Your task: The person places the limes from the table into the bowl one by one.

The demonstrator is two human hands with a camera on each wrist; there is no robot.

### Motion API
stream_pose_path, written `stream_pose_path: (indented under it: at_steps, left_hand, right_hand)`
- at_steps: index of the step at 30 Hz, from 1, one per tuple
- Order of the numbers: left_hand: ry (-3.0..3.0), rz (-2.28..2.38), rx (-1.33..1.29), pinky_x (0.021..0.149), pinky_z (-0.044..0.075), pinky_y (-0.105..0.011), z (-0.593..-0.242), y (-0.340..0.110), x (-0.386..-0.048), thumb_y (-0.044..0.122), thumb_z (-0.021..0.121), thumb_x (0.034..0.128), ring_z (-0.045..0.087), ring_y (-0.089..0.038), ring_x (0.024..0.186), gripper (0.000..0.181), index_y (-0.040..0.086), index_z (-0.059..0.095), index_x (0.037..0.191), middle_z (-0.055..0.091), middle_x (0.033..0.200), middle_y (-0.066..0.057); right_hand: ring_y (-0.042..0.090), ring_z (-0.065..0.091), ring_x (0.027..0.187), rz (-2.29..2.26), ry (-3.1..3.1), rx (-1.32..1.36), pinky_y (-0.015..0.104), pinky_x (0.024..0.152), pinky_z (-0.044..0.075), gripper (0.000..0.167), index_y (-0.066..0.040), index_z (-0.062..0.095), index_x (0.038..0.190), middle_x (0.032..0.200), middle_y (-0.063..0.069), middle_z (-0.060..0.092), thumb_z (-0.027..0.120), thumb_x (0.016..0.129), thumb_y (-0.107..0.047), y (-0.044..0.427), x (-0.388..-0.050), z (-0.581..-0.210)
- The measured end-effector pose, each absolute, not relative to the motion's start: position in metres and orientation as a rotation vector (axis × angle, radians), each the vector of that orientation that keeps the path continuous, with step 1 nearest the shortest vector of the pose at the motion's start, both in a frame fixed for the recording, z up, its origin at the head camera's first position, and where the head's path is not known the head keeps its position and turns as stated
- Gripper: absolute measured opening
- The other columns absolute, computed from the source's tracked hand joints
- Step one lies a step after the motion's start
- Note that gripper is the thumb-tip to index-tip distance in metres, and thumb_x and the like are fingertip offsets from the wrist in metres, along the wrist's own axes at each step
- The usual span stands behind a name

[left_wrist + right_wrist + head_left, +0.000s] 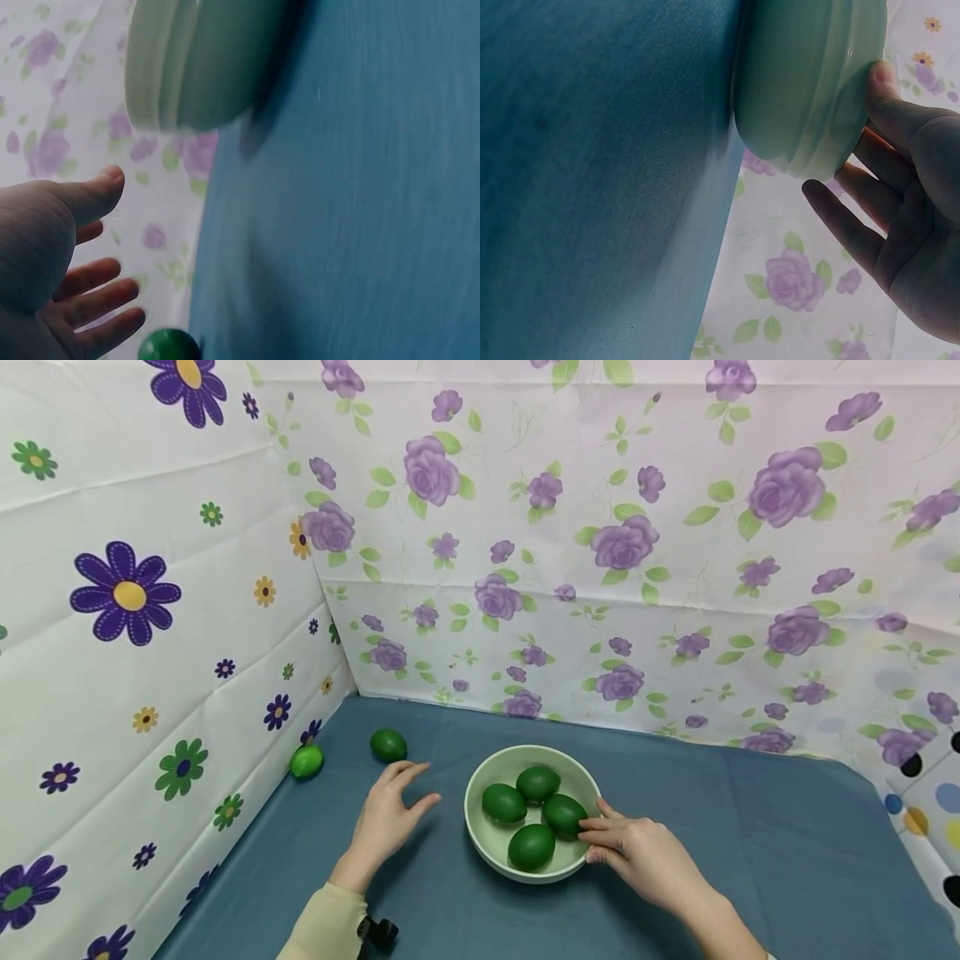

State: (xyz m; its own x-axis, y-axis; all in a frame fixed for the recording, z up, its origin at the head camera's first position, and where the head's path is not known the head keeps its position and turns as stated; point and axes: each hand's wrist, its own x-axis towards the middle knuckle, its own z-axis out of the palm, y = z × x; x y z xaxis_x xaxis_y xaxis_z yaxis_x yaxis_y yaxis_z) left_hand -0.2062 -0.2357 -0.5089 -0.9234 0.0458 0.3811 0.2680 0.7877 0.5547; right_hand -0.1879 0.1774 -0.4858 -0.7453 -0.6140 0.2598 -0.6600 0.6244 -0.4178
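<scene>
A pale green bowl (480,847) stands on the table with several dark green lime-shaped fruits (532,847) inside. At its right rim is my right hand (648,860), fingertips over the edge beside the rightmost fruit. In the right wrist view, the thumb (883,79) lies at the rim and the fingers are fairly straight. My left hand (386,822) hovers left of the bowl, thumb and fingers spread, nothing in it. Just beyond its fingertips sits another dark green fruit (388,745), also partly visible as a green fruit (169,345) in the left wrist view.
A bright green lime (306,762) lies at the table's left edge, against the flower-printed cloth wall (187,635). A second cloth wall (562,635) with purple roses closes off the back. The blue tablecloth (757,852) extends right of the bowl.
</scene>
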Motion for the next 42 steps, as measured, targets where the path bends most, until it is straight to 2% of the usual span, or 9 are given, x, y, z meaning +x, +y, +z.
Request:
stream_pose_path:
  at_steps: [6,10,13,24,30,38,42]
  left_hand:
    - [-2.682,-0.8,-0.089,0.111,0.046,-0.065,-0.512,-0.262,-0.235,0.031,0.086,0.0959,0.05,-0.045,0.14,0.067,0.009,0.059,0.153,0.049,0.154,-0.022]
    - [-2.705,-0.746,-0.02,0.111,0.041,-0.072,-0.513,-0.277,-0.249,0.03,0.085,0.097,0.042,-0.05,0.144,0.074,0.008,0.051,0.159,0.038,0.162,-0.027]
    - [-2.714,-0.717,0.01,0.109,0.041,-0.074,-0.515,-0.284,-0.259,0.029,0.085,0.0968,0.042,-0.054,0.143,0.077,0.006,0.048,0.161,0.034,0.163,-0.03]
    - [-2.813,-0.769,0.128,0.113,0.037,-0.075,-0.516,-0.289,-0.284,0.032,0.081,0.0997,0.034,-0.056,0.148,0.082,0.006,0.039,0.165,0.026,0.167,-0.031]
    - [-2.854,-0.8,0.189,0.113,0.037,-0.074,-0.52,-0.29,-0.29,0.033,0.079,0.1008,0.035,-0.056,0.148,0.081,0.006,0.038,0.166,0.025,0.167,-0.032]
    - [-2.839,-0.848,0.222,0.107,0.046,-0.07,-0.521,-0.288,-0.295,0.029,0.079,0.1013,0.046,-0.053,0.14,0.075,0.007,0.043,0.164,0.037,0.16,-0.031]
    - [-2.823,-0.865,0.213,0.106,0.048,-0.069,-0.522,-0.289,-0.295,0.028,0.08,0.1005,0.048,-0.053,0.138,0.074,0.008,0.045,0.163,0.04,0.158,-0.031]
  right_hand:
    - [0.036,0.06,0.137,0.756,-2.753,1.08,0.05,0.09,0.063,0.036,-0.018,0.084,0.123,0.133,0.001,0.075,0.075,0.097,-0.041,0.176,-0.19,-0.483]
    - [0.036,0.06,0.137,0.758,-2.758,1.073,0.049,0.09,0.064,0.036,-0.018,0.084,0.123,0.133,0.0,0.075,0.075,0.097,-0.041,0.176,-0.191,-0.482]
    - [0.035,0.06,0.138,0.765,-2.762,1.073,0.049,0.09,0.064,0.036,-0.018,0.084,0.123,0.133,0.0,0.075,0.075,0.098,-0.042,0.176,-0.192,-0.481]
    - [0.036,0.061,0.136,0.772,-2.769,1.062,0.046,0.087,0.065,0.036,-0.017,0.084,0.122,0.132,0.0,0.075,0.077,0.096,-0.041,0.177,-0.19,-0.482]
    - [0.035,0.059,0.138,0.79,-2.79,1.061,0.044,0.089,0.064,0.036,-0.018,0.084,0.122,0.132,-0.001,0.075,0.076,0.096,-0.042,0.177,-0.188,-0.484]
    - [0.035,0.059,0.138,0.782,-2.781,1.065,0.044,0.088,0.065,0.037,-0.018,0.084,0.122,0.132,-0.001,0.075,0.076,0.097,-0.043,0.177,-0.189,-0.485]
    - [0.035,0.06,0.138,0.767,-2.777,1.057,0.046,0.088,0.064,0.036,-0.018,0.084,0.122,0.132,-0.002,0.075,0.077,0.096,-0.042,0.177,-0.19,-0.485]
